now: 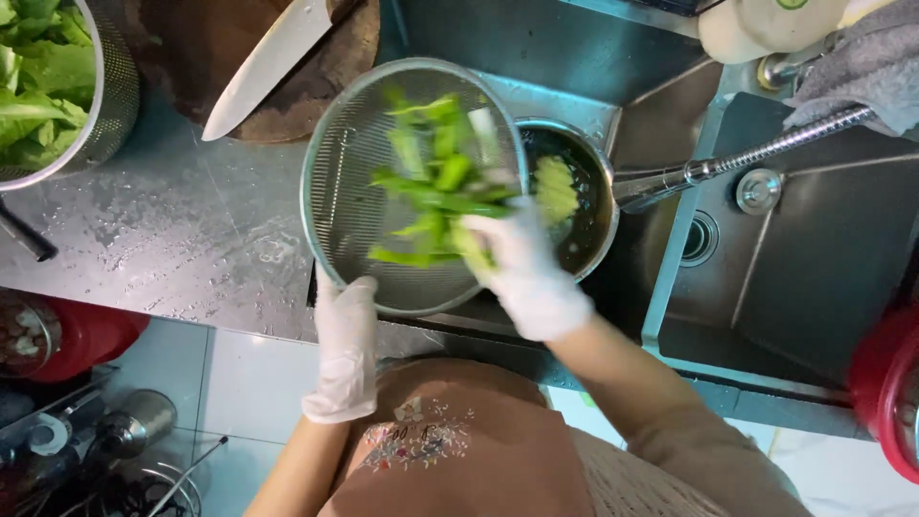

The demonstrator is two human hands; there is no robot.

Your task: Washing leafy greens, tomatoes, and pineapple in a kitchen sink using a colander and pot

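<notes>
My left hand (345, 340), in a thin white glove, grips the near rim of a round metal mesh colander (340, 187) that is tilted up over the counter edge. My right hand (522, 263), also gloved, is closed on a bunch of green leafy stalks (436, 182), blurred with motion, in front of the colander's mesh. Just right of the colander sits a dark bowl (584, 215) in the sink, with some pale green pieces (557, 187) in it.
A second colander of lettuce leaves (43, 77) stands at the top left. A large knife (268, 62) lies on a round wooden board (321, 91). A metal tap (756, 153) reaches over the steel sink (823, 258). Red tubs sit at both sides on the floor.
</notes>
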